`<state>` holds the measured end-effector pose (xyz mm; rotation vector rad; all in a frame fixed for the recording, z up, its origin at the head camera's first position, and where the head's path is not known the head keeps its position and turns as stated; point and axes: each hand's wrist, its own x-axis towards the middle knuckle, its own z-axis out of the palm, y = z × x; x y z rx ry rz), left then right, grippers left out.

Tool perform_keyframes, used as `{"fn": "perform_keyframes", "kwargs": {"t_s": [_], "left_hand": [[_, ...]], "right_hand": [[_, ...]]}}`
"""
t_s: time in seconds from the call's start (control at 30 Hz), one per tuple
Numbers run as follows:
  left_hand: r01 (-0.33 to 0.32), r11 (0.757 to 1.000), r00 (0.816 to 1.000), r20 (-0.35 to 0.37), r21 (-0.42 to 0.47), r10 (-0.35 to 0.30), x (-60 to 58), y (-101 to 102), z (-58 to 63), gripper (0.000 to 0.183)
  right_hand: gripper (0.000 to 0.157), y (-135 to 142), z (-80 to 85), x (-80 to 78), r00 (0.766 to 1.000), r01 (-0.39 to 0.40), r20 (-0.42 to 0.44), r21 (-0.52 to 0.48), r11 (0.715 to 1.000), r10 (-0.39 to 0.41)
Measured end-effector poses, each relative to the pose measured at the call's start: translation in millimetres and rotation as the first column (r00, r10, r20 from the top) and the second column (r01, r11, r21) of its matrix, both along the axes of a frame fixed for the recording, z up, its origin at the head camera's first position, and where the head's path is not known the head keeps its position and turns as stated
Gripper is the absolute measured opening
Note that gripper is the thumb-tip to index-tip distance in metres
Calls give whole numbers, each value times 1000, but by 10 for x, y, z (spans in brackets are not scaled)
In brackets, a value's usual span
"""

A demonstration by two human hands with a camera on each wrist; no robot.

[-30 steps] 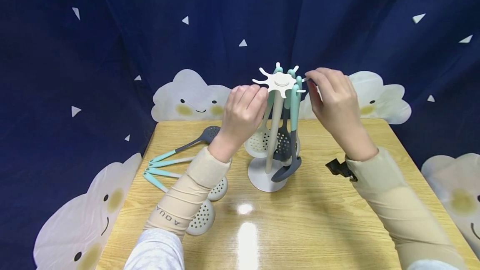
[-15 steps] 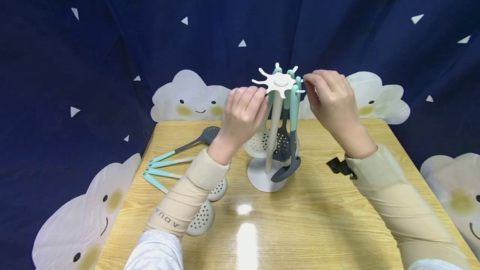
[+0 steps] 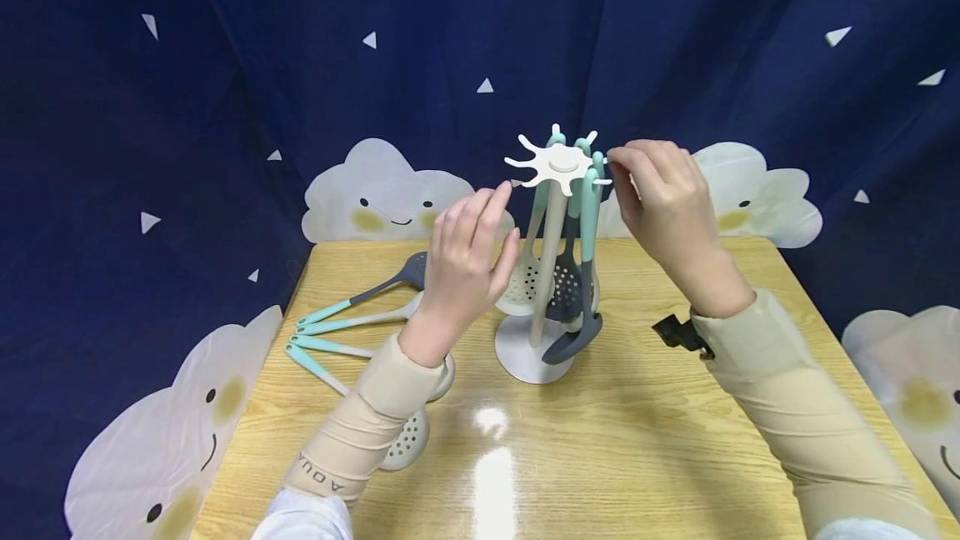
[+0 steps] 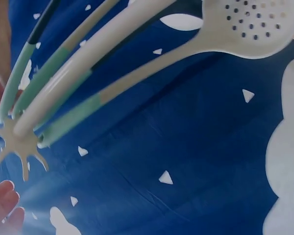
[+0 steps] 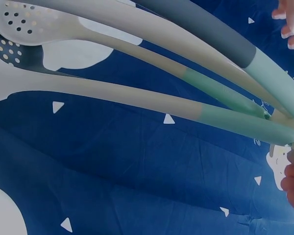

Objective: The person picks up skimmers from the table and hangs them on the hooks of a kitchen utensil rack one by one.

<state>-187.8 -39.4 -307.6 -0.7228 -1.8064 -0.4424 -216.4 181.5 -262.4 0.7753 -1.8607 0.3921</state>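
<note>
White spoke-topped utensil stand (image 3: pixel 551 252) risked tipping if your right hand (image 3: pixel 666 198), pinching one white hook (image 3: pixel 605 161), tugged; left hand (image 3: pixel 465 255) had thumb, fingers apart.

A staged, curtained-off booth (image 3: pixel 112 190) fills my remote feed: a dark blue curtain (image 3: pixel 480 7) with white triangles (image 3: pixel 486 87) and smiling clouds (image 3: pixel 381 182) backs and flanks a wood-grain surface (image 3: pixel 637 448). I cannot tell whether home, lab or office lies beyond.

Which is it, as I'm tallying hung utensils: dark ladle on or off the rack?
On: the dark ladle hangs from the white rack, its teal handle at a prong, bowl below.
</note>
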Motion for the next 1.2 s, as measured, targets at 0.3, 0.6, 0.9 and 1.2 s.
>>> {"fn": "perform_keyframes", "kwargs": {"t_s": [0.3,0.6,0.9,1.2], "left_hand": [[-161,971,974,185,178,127,62,-531,-393,34],[-527,837,701,632,145,332,66,-1281,-1021,49],[-707,707,304,890,-28,339,241,-1812,-1471,70],[-764,633,28,975,-122,221,393,-1979,-1704,84]], "right_hand": [[11,-4,-1,-3,1000,-25,3,-25,999,26],[10,2,-16,-7,999,-37,8,-42,998,37],[11,-19,-8,-4,999,-42,18,-43,998,43],[10,-14,-10,1,999,-42,31,-58,997,44]]}}
